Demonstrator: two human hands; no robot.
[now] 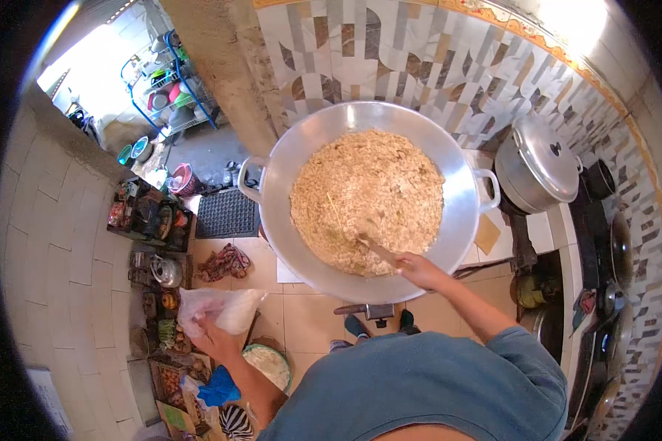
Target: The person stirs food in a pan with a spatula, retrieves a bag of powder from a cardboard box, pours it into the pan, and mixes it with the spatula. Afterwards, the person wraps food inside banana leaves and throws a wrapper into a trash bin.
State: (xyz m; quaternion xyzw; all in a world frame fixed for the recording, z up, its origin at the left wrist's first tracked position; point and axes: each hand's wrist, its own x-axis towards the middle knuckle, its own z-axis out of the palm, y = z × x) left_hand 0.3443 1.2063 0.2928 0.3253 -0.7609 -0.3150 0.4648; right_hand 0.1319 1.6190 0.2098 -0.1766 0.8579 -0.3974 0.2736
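A wide metal pan (279, 132) with two side handles holds a large mass of cooked rice (368, 195), flecked with green bits. My right hand (421, 272) is closed around the handle of a wooden spoon (377, 250), whose lower end is buried in the rice near the front of the pan. Off to the left, my left hand (212, 338) grips a translucent plastic bag (235, 310) with something white in it. Some of the left fingers show only dimly through the plastic. The bag is apart from the pan.
Right of the pan stands a lidded metal pot (541, 165) on the tiled counter. Crates of vegetables (171, 378) and a kettle (166, 272) line the left wall. A tub with pale contents (268, 366) sits by my left forearm. A black mat (228, 214) lies at the doorway.
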